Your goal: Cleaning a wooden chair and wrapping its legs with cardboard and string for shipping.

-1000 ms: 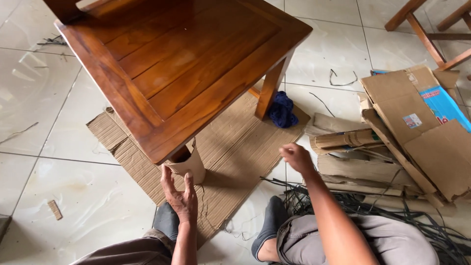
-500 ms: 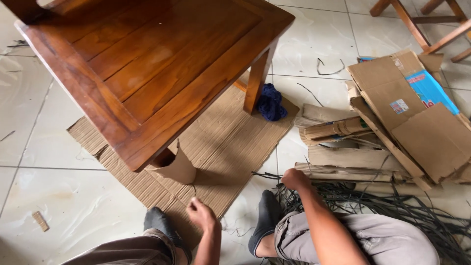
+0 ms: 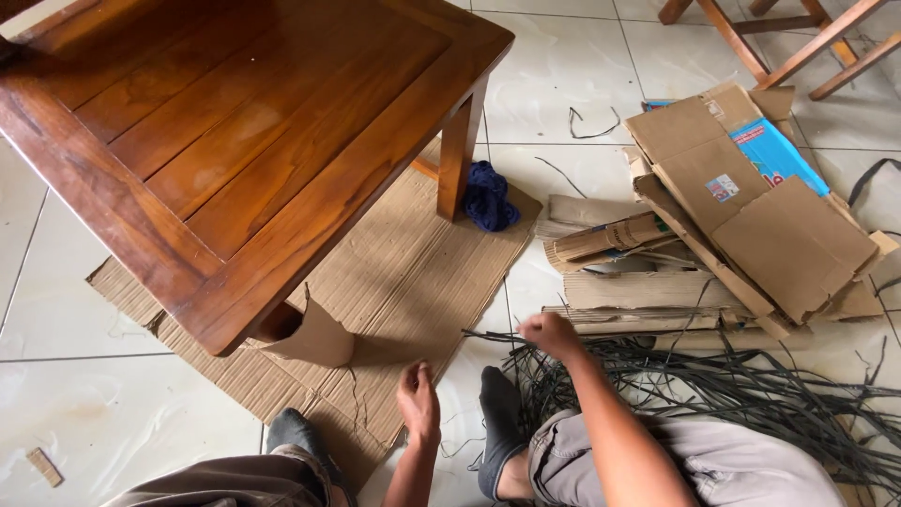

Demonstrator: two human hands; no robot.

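Note:
My right hand (image 3: 552, 335) is closed on a bundle of black straps (image 3: 732, 387) lying on the floor at my right knee; strap ends stick out to the left of the fist. My left hand (image 3: 419, 404) hovers low over the near edge of a corrugated cardboard sheet (image 3: 413, 263), fingers drawn together beside thin loose strands; I cannot tell whether it holds one. A brown wooden chair seat (image 3: 235, 141) stands on that sheet. Its near leg is wrapped in a loose cardboard sleeve (image 3: 319, 340).
A blue cloth (image 3: 488, 195) lies by the chair's far leg. Flattened and rolled cardboard pieces (image 3: 751, 216) are heaped at the right. Legs of other wooden furniture (image 3: 751, 38) show at the top right. A small cardboard scrap (image 3: 42, 465) sits on the tiles.
My left hand let go of the cardboard sleeve and drew back toward me. My right hand dropped onto the black straps and closed. The view shifted right.

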